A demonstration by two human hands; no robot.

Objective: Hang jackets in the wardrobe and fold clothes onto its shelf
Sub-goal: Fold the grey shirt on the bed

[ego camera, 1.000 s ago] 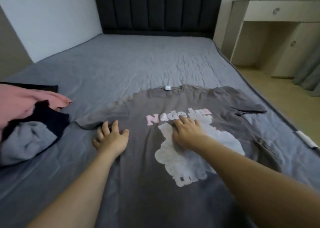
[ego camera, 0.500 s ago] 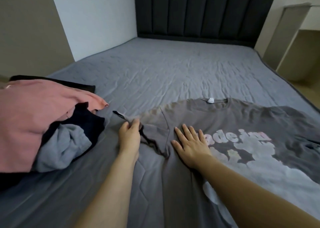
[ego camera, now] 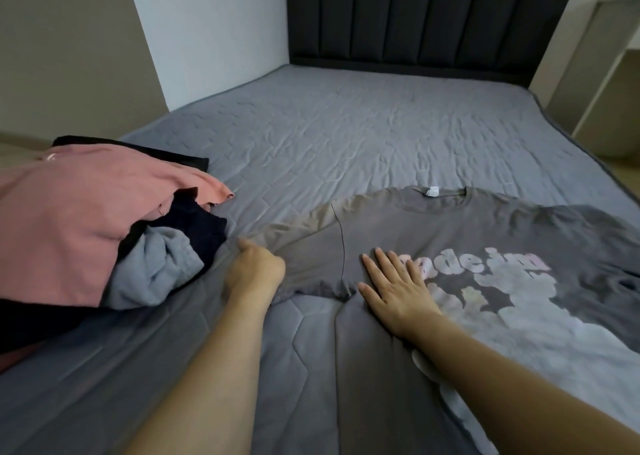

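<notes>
A grey T-shirt [ego camera: 450,233] with pink lettering and a white print lies face up on the bed, collar toward the headboard. My left hand [ego camera: 254,269] grips the edge of its left sleeve, fingers curled under the cloth, and the sleeve lies spread out flat. My right hand [ego camera: 396,283] presses flat on the shirt's chest beside the lettering, fingers straight. A heap of clothes sits at the left: a pink garment [ego camera: 76,219] on top, a dark navy piece [ego camera: 197,226] and a light grey piece [ego camera: 156,274] below it.
The bed [ego camera: 363,132] has a grey quilted cover and a dark padded headboard [ego camera: 415,18]. A white wall stands at the back left. Beige furniture [ego camera: 595,74] stands beyond the bed's right edge.
The view has swung left. My left hand went from resting beside the sleeve to gripping its edge and pulling it out flat. My right hand slid left from the print to the chest near the sleeve.
</notes>
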